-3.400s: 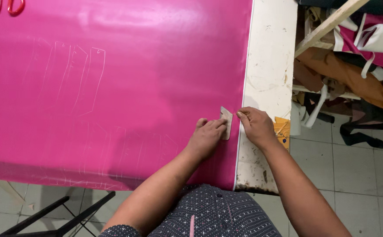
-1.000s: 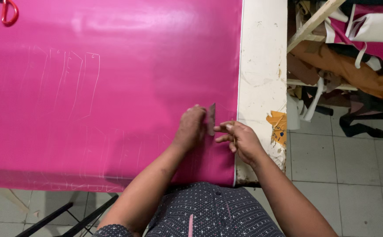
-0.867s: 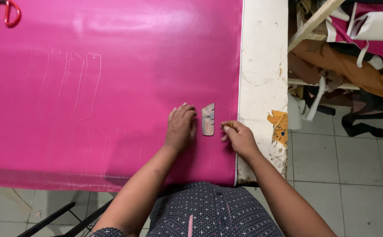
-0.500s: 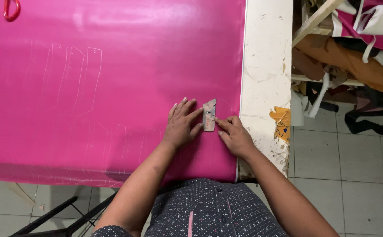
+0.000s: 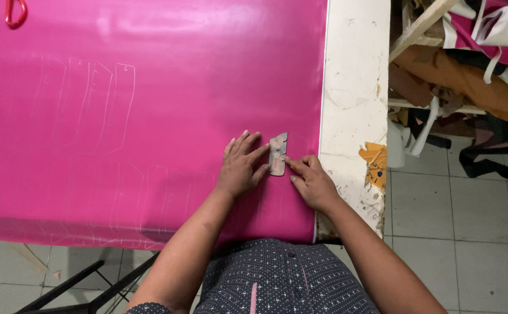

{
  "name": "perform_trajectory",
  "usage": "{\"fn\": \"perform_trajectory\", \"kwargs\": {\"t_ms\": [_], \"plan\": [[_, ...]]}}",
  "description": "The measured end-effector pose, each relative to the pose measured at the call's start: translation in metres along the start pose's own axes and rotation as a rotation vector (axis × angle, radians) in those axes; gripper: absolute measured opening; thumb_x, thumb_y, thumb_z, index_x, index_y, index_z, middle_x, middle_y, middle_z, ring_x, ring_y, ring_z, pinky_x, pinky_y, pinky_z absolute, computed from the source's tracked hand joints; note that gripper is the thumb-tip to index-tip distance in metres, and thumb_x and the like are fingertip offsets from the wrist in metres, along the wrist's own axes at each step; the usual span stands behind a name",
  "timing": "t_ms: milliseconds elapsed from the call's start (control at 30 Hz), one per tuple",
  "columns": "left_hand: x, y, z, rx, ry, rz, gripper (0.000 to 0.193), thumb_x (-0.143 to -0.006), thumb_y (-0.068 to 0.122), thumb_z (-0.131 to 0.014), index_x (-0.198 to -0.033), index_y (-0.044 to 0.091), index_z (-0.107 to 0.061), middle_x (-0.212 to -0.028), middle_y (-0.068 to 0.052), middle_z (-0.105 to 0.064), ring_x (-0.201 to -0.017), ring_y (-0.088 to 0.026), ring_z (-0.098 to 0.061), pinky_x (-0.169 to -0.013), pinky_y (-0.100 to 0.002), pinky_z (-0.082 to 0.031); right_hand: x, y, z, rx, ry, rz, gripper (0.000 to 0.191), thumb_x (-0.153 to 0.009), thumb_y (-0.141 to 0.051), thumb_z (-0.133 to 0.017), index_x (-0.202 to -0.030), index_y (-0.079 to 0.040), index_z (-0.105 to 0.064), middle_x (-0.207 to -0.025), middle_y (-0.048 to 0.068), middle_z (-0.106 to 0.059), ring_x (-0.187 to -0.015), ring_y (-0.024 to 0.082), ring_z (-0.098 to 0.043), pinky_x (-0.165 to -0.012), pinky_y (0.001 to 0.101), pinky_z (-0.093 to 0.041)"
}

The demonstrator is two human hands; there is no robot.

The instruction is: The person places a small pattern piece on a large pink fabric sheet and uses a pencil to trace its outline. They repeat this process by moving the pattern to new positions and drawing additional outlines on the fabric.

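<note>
Both my hands rest on the pink sheet (image 5: 149, 116) with a small grey cardboard template (image 5: 277, 154) between them. My left hand (image 5: 241, 166) lies flat and open just left of the template, fingers spread, with the fingertips touching its left edge. My right hand (image 5: 311, 183) sits just right of the template, fingers loosely curled, the index fingertip pressing against its lower right edge; neither hand grips it. The template lies flat on the sheet, its long side running away from me, near the sheet's right border. Well left of the template, faint chalk outlines (image 5: 100, 104) mark the sheet. Right of the template runs the bare white strip of the table (image 5: 353, 87). Far up-left of the template, red scissors (image 5: 1, 11) lie at the sheet's far corner.
</note>
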State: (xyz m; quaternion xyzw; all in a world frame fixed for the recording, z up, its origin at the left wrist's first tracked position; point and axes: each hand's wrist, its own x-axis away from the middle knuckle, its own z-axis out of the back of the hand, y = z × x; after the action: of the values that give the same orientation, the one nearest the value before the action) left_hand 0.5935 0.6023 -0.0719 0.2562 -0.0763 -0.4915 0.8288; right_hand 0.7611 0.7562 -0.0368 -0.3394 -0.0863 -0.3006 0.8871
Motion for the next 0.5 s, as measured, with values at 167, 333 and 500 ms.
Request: {"fn": "perform_trajectory", "kwargs": {"t_ms": [167, 333, 500], "plan": [[0.0007, 0.0008, 0.0027, 0.002, 0.004, 0.002, 0.053, -0.091, 0.041, -0.068, -0.141, 0.025, -0.060, -0.158, -0.005, -0.041, -0.153, -0.027, -0.026, -0.126, -0.049, -0.013, 0.0014, -0.0064, 0.0036, 0.026, -0.008, -0.009, 0.056, -0.094, -0.026, -0.060, -0.148, -0.033, -0.052, -0.132, 0.006, -0.048, -0.115, 0.022, -0.061, -0.102, 0.0376, -0.050], [0.0016, 0.0009, 0.0034, 0.016, 0.006, 0.006, 0.054, -0.091, 0.040, -0.068, -0.142, 0.024, -0.061, -0.159, -0.005, -0.040, -0.153, -0.027, -0.026, -0.126, -0.048, -0.013, 0.0005, -0.0068, 0.0028, 0.013, -0.015, -0.012, 0.056, -0.093, -0.028, -0.062, -0.148, -0.034, -0.052, -0.133, 0.007, -0.047, -0.115, 0.023, -0.061, -0.102, 0.0384, -0.050], [0.0015, 0.0012, 0.0028, 0.009, 0.002, 0.018, 0.053, -0.091, 0.041, -0.068, -0.141, 0.024, -0.060, -0.159, -0.005, -0.040, -0.153, -0.026, -0.025, -0.126, -0.048, -0.013, 0.0001, -0.0032, -0.0007, 0.011, 0.005, 0.016, 0.057, -0.093, -0.028, -0.063, -0.148, -0.034, -0.052, -0.132, 0.008, -0.047, -0.115, 0.024, -0.061, -0.102, 0.0389, -0.051]]}}
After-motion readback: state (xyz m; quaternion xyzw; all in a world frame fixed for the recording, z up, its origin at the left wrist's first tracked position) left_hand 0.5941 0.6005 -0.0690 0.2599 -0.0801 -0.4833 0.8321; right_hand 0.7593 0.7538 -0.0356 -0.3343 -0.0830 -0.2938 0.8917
